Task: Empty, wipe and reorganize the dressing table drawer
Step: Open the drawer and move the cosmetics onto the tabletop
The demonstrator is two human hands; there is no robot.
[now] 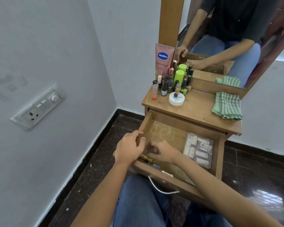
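We grip the left wall of the pulled-out drawer point(170, 128) with our left hand point(129, 149) while our right hand point(164, 151) curls its fingers point(154, 144), grasp unclear, over small items point(148, 160) in its front-left corner, where a hasty scoop could spill them onto the floor point(97, 161).

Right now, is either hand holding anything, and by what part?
The left hand grips the drawer by its left wall's top edge. The right hand curls over small items inside; hold unclear.

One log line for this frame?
phase: emptying | drawer: open | left hand: at left wall | right hand: curled, near-left corner | box: in drawer | cloth: on table
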